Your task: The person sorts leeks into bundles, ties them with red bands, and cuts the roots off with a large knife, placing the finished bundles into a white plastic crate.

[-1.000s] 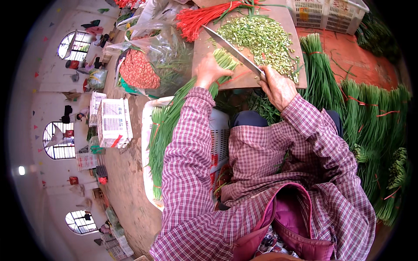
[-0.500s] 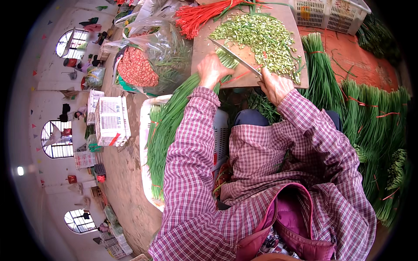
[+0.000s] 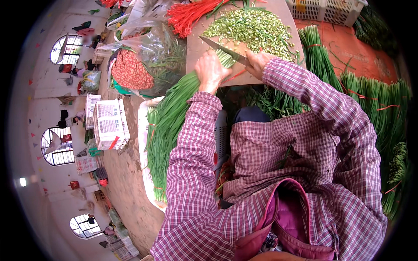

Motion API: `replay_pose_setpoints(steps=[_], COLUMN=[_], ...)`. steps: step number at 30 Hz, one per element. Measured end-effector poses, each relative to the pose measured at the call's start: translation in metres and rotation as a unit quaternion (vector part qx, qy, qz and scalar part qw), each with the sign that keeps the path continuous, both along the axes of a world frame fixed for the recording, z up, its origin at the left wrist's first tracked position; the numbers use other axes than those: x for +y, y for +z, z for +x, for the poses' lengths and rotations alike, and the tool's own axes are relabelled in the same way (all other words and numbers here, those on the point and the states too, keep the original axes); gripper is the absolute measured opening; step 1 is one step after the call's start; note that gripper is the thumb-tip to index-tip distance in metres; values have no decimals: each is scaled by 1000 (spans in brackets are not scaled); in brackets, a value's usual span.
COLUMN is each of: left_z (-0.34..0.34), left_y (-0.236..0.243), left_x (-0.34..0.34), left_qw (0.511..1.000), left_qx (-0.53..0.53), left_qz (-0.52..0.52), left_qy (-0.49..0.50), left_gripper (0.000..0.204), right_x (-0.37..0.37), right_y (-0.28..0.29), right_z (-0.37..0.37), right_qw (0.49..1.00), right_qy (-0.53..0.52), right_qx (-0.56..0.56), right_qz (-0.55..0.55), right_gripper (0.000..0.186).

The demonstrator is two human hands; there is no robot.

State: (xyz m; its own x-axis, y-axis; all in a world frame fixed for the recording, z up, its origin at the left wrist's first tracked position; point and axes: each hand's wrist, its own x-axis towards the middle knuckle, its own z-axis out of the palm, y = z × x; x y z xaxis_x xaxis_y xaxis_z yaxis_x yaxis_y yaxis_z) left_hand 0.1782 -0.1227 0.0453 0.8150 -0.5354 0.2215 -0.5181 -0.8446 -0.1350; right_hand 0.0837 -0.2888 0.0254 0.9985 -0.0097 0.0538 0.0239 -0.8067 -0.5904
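Observation:
My left hand (image 3: 210,71) is closed around a bunch of long green stalks (image 3: 177,113), near its pale cut ends. The bunch trails down to the left over a white crate. My right hand (image 3: 257,62) grips a knife (image 3: 226,51) whose blade points up and left, across the ends of the bunch; its handle is hidden in the fingers. Both hands are at the near edge of a cutting board (image 3: 196,43). Beyond the blade, short chopped stalk pieces (image 3: 250,32) lie heaped on the board. A red tie (image 3: 235,76) lies between my hands.
Red ties (image 3: 187,17) lie in a bundle at the board's far left. Tied green bunches (image 3: 370,104) stand at right beside an orange surface (image 3: 348,52). At left are a clear plastic bag (image 3: 161,52), the white crate (image 3: 143,143) and a stacked white box (image 3: 111,124).
My right hand and the knife have moved up and left, bringing the blade over the stalk ends. My left hand still holds the bunch. The whole view has shifted slightly.

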Motion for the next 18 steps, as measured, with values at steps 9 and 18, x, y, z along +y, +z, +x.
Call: replay_pose_setpoints(steps=[9, 18], left_z=[5, 7], left_y=[5, 8], left_x=[-4, -1], left_qw=[998, 997], left_qx=[53, 60], left_qz=[-16, -42], left_qy=[2, 8], left_gripper=[65, 69], right_x=[32, 4], right_y=[-29, -2], right_z=[44, -6], right_qw=[996, 996], right_qy=[-77, -40], right_qx=[-4, 43], right_qz=[33, -63], right_gripper=[32, 31])
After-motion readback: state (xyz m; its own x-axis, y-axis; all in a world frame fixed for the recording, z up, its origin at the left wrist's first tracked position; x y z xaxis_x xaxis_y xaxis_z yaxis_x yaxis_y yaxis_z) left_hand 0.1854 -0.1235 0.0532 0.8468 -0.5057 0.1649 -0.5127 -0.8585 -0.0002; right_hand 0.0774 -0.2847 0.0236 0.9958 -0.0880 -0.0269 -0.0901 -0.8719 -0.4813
